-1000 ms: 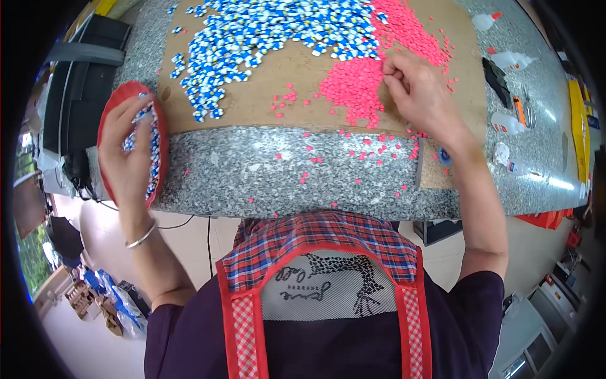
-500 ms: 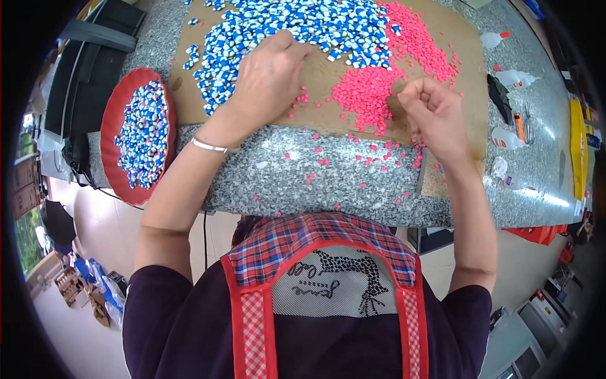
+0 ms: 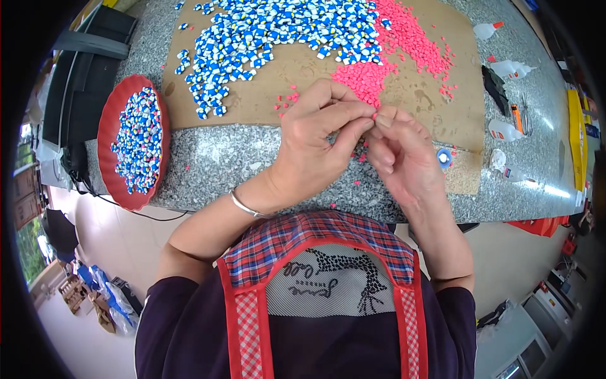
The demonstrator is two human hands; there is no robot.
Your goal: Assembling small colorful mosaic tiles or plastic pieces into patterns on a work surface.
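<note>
Evidently tiny, light and stiff, the pink bit [image 3: 375, 116] sits pinched between the fingertips of the left hand [image 3: 315, 142] and right hand [image 3: 398, 151], best held by its edges, its pile [image 3: 363, 74] just beyond the grip.

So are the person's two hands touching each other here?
Touching. The head view shows the left hand and right hand meeting at the fingertips, pinching a small pink piece with no gap.
</note>
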